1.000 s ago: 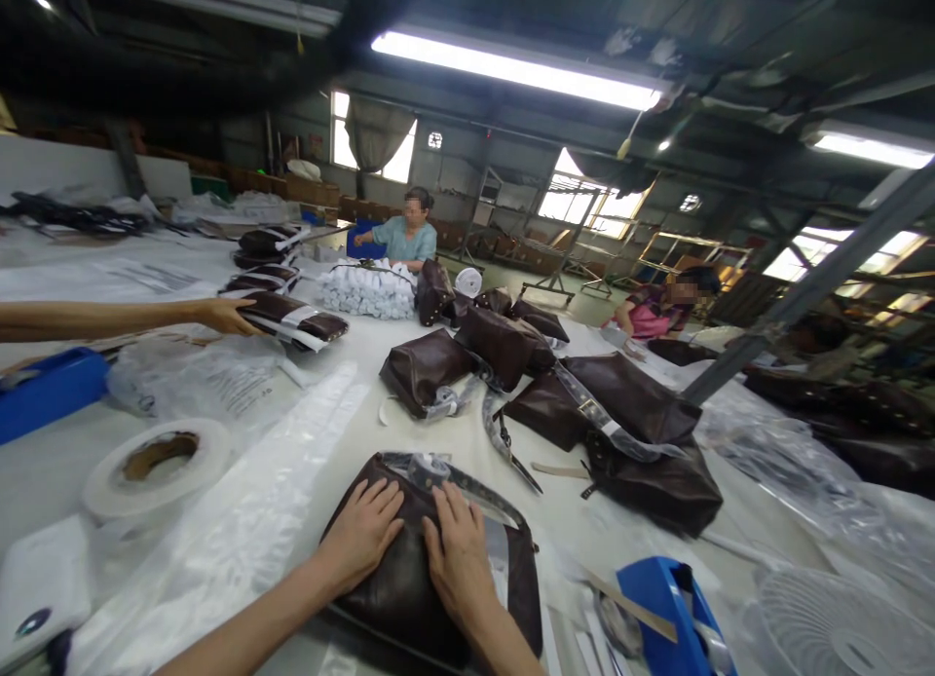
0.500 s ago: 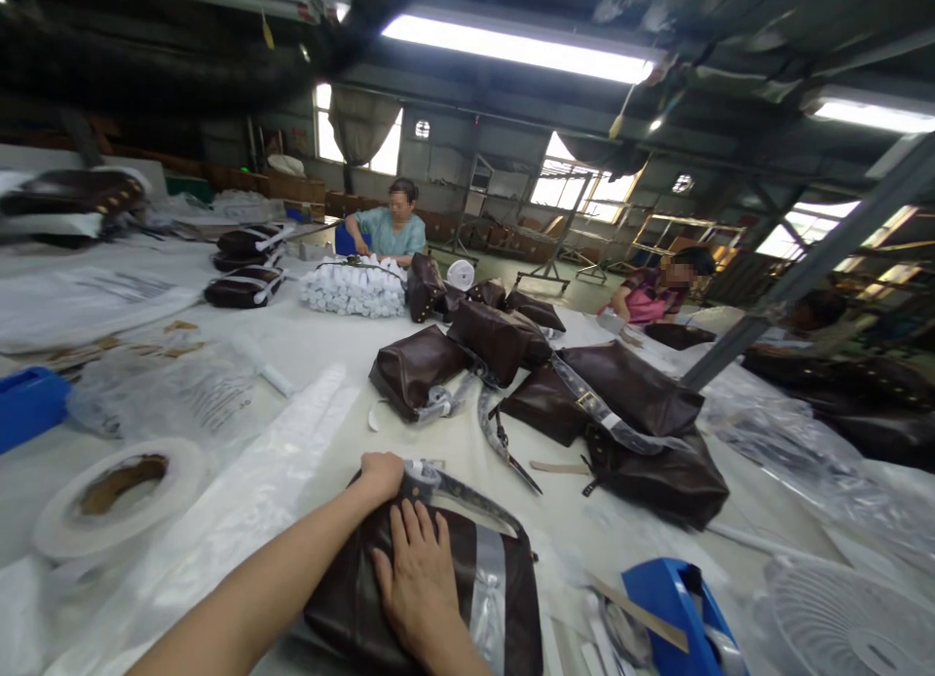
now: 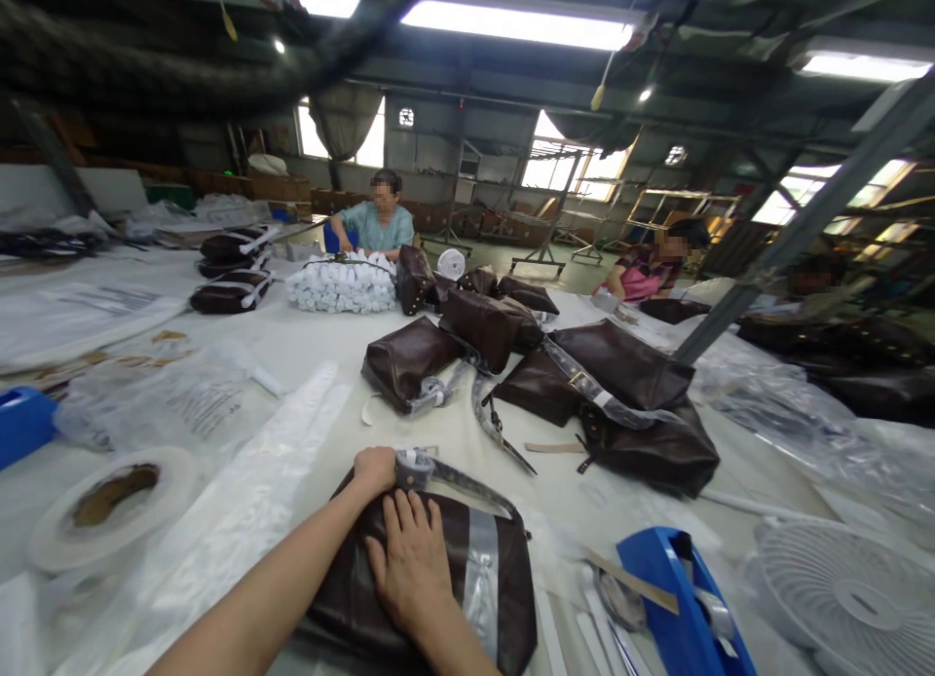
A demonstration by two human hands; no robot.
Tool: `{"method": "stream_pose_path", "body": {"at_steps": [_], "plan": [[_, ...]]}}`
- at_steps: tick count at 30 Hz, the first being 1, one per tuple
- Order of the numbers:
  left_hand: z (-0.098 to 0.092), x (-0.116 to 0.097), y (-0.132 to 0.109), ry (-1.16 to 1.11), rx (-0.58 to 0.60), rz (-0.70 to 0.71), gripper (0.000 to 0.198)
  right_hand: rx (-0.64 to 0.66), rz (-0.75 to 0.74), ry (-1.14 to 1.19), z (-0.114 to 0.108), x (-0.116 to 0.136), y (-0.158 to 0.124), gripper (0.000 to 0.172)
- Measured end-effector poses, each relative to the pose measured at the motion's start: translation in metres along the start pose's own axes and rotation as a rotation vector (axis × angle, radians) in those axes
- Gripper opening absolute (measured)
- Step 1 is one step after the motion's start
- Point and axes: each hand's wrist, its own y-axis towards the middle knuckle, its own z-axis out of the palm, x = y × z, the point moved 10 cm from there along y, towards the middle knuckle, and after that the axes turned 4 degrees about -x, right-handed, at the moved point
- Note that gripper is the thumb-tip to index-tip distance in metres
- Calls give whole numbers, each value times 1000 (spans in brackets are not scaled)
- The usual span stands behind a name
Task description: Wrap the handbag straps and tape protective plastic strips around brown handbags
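A dark brown leather handbag (image 3: 511, 579) lies on its side on the white table in front of me. Its strap (image 3: 467, 481) is wrapped in clear film, and a band of clear film (image 3: 482, 588) crosses its right part. My left hand (image 3: 375, 469) is closed over the bag's far left corner, beside the strap's end; its fingertips are hidden behind the edge. Flat on the upper face rests my right hand (image 3: 416, 559), fingers stretched out and pressing on the leather.
Several brown handbags (image 3: 620, 374) are heaped beyond. A blue tape dispenser (image 3: 687, 598) and white fan (image 3: 854, 588) stand at right; a tape roll (image 3: 51, 520) and plastic bags (image 3: 153, 394) lie left. A slanted metal post (image 3: 774, 238) rises at right. Co-workers sit across the table.
The view has shifted slightly. A brown bag at the far left of the table is gone from its place. Both my hands keep their places on the handbag.
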Motion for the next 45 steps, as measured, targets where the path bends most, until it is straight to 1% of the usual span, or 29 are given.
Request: {"method": "stream_pose_path", "body": {"at_steps": [7,12,18,23,29,34,39,45], "plan": [[10,-2,5,107,-10,-21,31,10,12,16,-1,1,-2,58],[17,6,10,98,-11,-56,30,16,10,13,-4,3,1,56],[21,6,10,89,5,-31,30,-2,15,25,-6,3,-1,56],[20,0,7,110,20,14,30,-29,16,22,-7,2,-2,55],[17,-10,3,120,-8,67,29,-77,2,22,-8,2,-7,56],[16,-8,5,106,-46,84,30,-73,5,28,-7,0,-6,58],[16,-1,7,107,-75,60,30,-64,6,34,-7,-1,-5,57],[14,-5,5,123,-80,54,30,-55,4,41,-7,0,-5,57]]}}
